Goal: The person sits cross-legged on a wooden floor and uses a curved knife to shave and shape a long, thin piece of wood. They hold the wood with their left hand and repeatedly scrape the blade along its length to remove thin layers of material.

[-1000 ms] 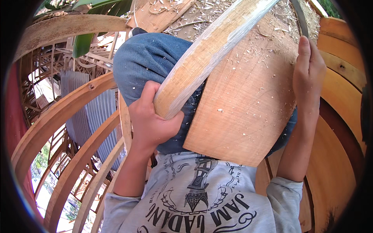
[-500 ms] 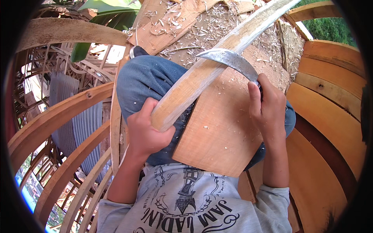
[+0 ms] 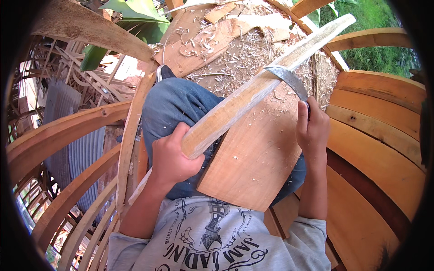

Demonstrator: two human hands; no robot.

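Pale shavings (image 3: 239,59) flank the wooden bar (image 3: 244,100).

The stick (image 3: 246,98) was golden tan with whitish streaks, the knife (image 3: 291,80) dull silver-grey, the board (image 3: 248,167) pinkish tan, the jeans (image 3: 174,101) blue, and the shirt (image 3: 217,246) pale grey, patterned in black.

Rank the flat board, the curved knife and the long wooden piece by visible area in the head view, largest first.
1. Flat board, though partly covered
2. Long wooden piece
3. Curved knife, easily smallest
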